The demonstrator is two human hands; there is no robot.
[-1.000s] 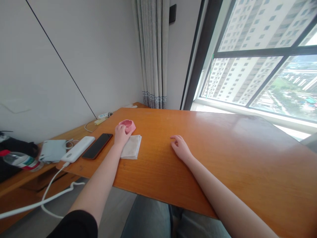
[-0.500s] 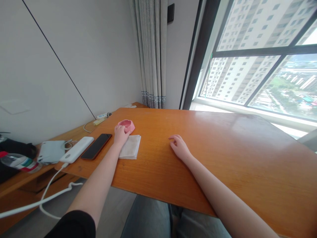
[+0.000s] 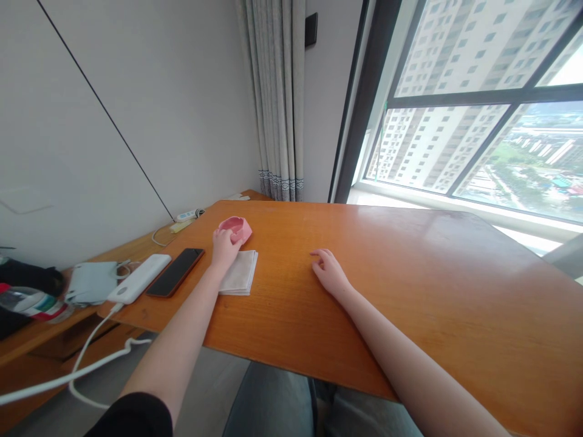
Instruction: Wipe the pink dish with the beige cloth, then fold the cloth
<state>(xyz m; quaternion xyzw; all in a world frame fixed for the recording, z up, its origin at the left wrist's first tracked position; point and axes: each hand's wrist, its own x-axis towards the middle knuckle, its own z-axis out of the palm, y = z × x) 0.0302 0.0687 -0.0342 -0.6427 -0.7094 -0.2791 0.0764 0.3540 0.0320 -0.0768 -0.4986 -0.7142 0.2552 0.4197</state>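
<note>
My left hand (image 3: 225, 249) is closed on the near left side of a pink ashtray (image 3: 246, 233), with the thumb at its notched rim. The ashtray looks slightly tilted; whether its base touches the table is unclear. Just below that hand lies a folded pale grey cloth (image 3: 240, 276), partly covered by my wrist. My right hand (image 3: 331, 270) rests on the wooden table (image 3: 387, 267) near its middle, fingers loosely bent and apart, holding nothing.
To the left of my left forearm lie a dark phone (image 3: 175, 273) and a white power bank (image 3: 140, 278) with a white cable. Farther left are a grey pouch (image 3: 92, 282) and a plastic bottle (image 3: 36, 303). A window (image 3: 455, 145) stands beyond the table.
My left hand and the pink ashtray have shifted slightly right, and the ashtray's opening shows more. The right hand stays in place. The view has turned a little.
</note>
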